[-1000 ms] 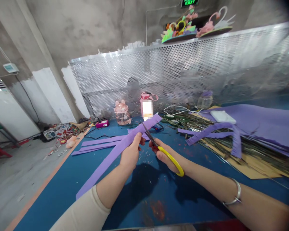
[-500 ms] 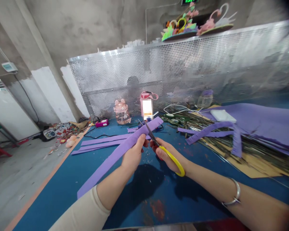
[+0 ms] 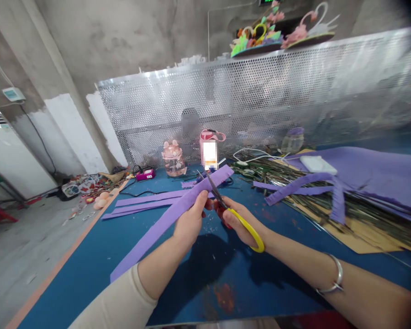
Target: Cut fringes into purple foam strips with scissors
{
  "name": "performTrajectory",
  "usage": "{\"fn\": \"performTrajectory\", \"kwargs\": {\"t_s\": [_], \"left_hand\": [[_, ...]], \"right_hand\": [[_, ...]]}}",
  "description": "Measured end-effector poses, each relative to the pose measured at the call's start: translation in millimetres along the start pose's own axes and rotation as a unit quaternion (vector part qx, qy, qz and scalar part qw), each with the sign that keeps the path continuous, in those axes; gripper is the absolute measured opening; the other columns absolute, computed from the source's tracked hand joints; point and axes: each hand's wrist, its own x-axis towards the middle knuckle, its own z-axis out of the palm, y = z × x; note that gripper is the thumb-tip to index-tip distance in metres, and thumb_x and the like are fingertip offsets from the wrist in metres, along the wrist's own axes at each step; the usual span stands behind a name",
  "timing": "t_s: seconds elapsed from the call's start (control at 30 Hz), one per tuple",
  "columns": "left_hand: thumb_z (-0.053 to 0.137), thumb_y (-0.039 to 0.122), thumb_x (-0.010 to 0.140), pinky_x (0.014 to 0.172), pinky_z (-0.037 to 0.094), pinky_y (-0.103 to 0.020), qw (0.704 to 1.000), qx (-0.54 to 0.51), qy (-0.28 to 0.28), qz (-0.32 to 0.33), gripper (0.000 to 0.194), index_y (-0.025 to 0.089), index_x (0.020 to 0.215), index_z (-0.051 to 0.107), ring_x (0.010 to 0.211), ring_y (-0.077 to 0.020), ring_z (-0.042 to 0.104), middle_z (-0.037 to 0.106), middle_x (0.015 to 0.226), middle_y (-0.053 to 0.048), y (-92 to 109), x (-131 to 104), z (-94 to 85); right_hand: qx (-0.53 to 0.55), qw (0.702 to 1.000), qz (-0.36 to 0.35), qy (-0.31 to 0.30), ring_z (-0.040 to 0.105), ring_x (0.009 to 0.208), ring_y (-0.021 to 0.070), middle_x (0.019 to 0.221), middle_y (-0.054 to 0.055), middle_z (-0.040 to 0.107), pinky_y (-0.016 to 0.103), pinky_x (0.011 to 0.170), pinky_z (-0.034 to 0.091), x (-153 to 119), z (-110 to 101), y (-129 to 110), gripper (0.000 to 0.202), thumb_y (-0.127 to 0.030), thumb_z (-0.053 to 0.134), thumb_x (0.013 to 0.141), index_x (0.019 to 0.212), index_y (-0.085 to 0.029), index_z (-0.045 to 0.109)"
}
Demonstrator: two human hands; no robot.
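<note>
Near edge first: beige sleeve (image 3: pixel 113 299) on left arm, silver metal bangle (image 3: pixel 339 274) on right forearm. Left hand (image 3: pixel 188 223): grip closed, thumb on top, pinching a long, flat, purple strip (image 3: pixel 157 225). Strip runs diagonally over the blue tabletop (image 3: pixel 85 274), near end by the sleeve, far end sticking out past the fingers. Right hand (image 3: pixel 241 225): grip closed around yellow-handled metal scissors (image 3: pixel 250 228). Blades parted at the strip, one across its upper face, other tip showing past its far-left edge. Hands close together; can't tell if fingers touch.

Beyond left hand: narrow purple strips (image 3: pixel 137 210) lying flat, roughly side by side. Right side: tan flat sheet (image 3: pixel 363 242) under a loose heap of thin dark-green stems (image 3: pixel 373 219), curved purple strips (image 3: pixel 301 183) across the stems. White rectangular object (image 3: pixel 318 165) behind these, next to a wide purple sheet (image 3: pixel 376 171).

Farther back: magenta box (image 3: pixel 145 174), clear-and-pink bottle with ears (image 3: pixel 174 160), pink bottle with strap (image 3: pixel 204 153), front pixelated, clear jar with purple lid (image 3: pixel 292 142). Behind: perforated silver metal panel (image 3: pixel 150 109), colourful swan-and-flower pieces (image 3: pixel 260 39) above its top edge.
</note>
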Motion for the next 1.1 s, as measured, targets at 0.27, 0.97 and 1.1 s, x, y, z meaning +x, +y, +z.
{"fn": "performTrajectory", "kwargs": {"t_s": [0.27,0.97,1.1], "left_hand": [[0.052,0.054,0.077,0.057,0.041,-0.024,1.000,0.011,0.001,-0.001,0.042,0.016,0.068,0.065,0.058,-0.0122,0.053,0.065,0.068,-0.004,0.8,0.5,0.3],[0.054,0.053,0.076,0.057,0.040,-0.025,1.000,0.007,0.010,-0.015,0.038,0.017,0.070,0.067,0.061,-0.0140,0.056,0.066,0.068,-0.004,2.2,2.4,-0.2],[0.055,0.052,0.076,0.057,0.041,-0.025,1.000,0.001,0.020,-0.016,0.038,0.017,0.073,0.068,0.061,-0.0134,0.056,0.066,0.069,-0.003,1.3,3.9,-0.5]], "right_hand": [[0.055,0.997,0.052,0.017,0.031,0.047,0.0094,0.058,-0.005,0.036,0.023,0.042,0.028,-2.3,3.0,-1.2,0.053,-0.069,0.042,0.081,0.086,-0.017,0.050],[-0.029,0.998,0.058,0.022,0.030,0.045,0.0096,0.054,-0.005,0.035,0.023,0.040,0.026,-0.2,0.8,-2.3,0.053,-0.068,0.038,0.083,0.084,-0.017,0.053],[-0.027,0.999,0.039,0.000,0.034,0.049,0.0105,0.060,-0.003,0.039,0.024,0.044,0.031,0.1,-0.5,-3.2,0.053,-0.069,0.038,0.083,0.086,-0.018,0.051]]}}
